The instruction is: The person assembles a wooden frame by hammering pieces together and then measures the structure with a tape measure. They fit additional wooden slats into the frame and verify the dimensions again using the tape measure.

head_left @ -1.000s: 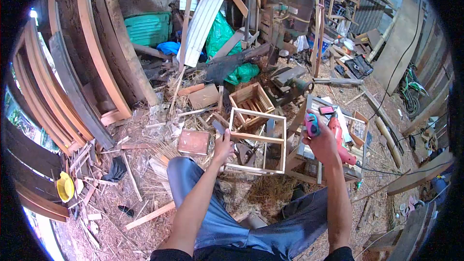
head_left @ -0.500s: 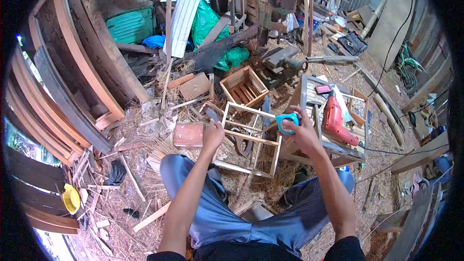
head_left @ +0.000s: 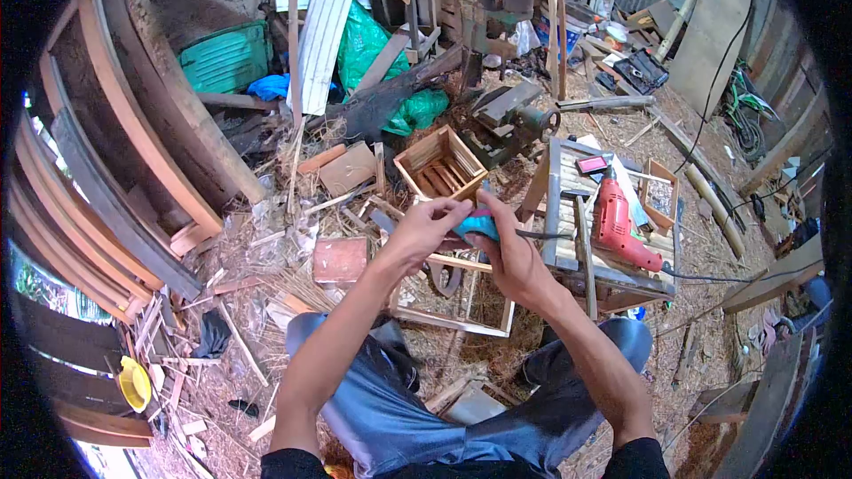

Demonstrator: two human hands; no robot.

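head view: i see my right hand [head_left: 508, 255] clenched around a teal tape measure [head_left: 480, 226], left hand [head_left: 424, 228] pinching its end. a wooden frame [head_left: 448, 323] lies below them.

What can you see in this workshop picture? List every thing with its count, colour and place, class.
small teal tool: one, teal, held between both hands
open wooden frame: one, pale wood, on the ground under the hands
slatted crate: one, light wood, beyond the frame
power drill: one, red, lying on the slatted stand
slatted stand: one, grey wood, right of the frame
corrugated sheet: one, white, leaning at the back
bowl: one, yellow, lower left on the ground
left hand: one, pinching the tool
right hand: one, gripping the tool
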